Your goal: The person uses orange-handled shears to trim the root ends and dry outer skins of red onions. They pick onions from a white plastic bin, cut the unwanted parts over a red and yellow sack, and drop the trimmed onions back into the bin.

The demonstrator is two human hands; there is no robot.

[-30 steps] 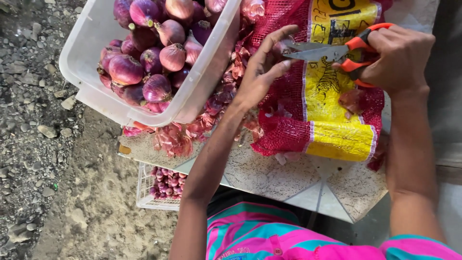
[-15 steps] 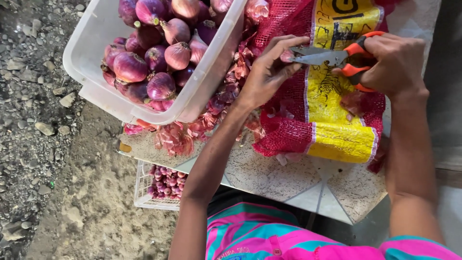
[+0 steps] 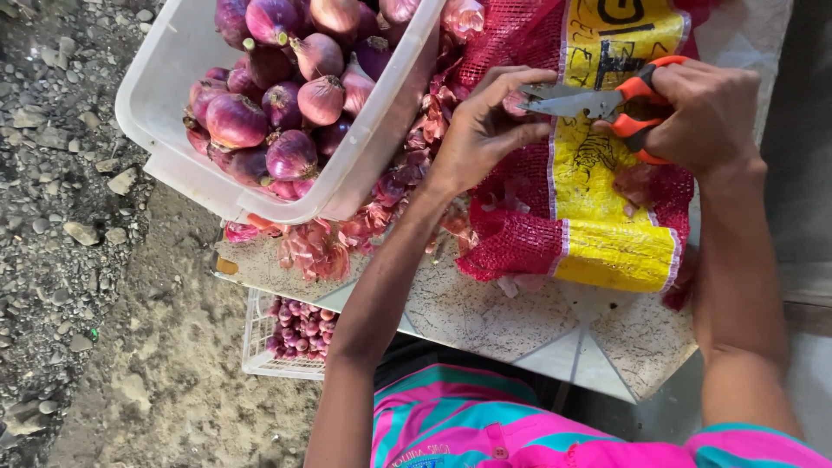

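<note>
We see the white tub (image 3: pixel 173 130) of red onions (image 3: pixel 286 95) sitting lower and further right in view than a moment ago, as the head camera has shifted; the table (image 3: pixel 485 312) and the red mesh sack (image 3: pixel 555 208) with its yellow label lie as before. Our right hand (image 3: pixel 706 108) is clamped around the orange handles of the scissors (image 3: pixel 598 102), blades nearly together. Our left hand (image 3: pixel 485 130) has curled tighter: its fingers now pinch a small onion (image 3: pixel 517 104), mostly hidden, right at the blade tips above the sack. Loose peels (image 3: pixel 321 247) lie beside the tub.
</note>
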